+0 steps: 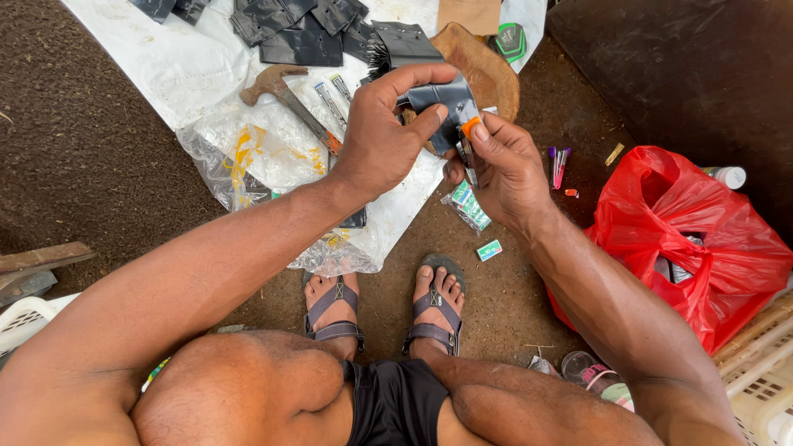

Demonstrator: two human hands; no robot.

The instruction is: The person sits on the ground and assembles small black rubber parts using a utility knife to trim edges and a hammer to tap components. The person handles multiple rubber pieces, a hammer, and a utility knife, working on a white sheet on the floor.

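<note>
My left hand [387, 130] grips a dark grey folded piece of material [442, 103], thumb on its front and fingers curled over its top. Beside it, my right hand [500, 169] pinches a small tool with an orange end [469, 128] against the piece's lower right edge. Both hands are raised above the ground, over my sandalled feet [384, 301].
A white sheet [178, 58] carries several black cut pieces [297, 33], a hammer [285, 92], clear plastic bags [248, 153] and a brown wooden board [483, 70]. Small green packets [472, 206] lie on the dirt. A red plastic bag [702, 239] sits right; white crates [764, 372] at the edges.
</note>
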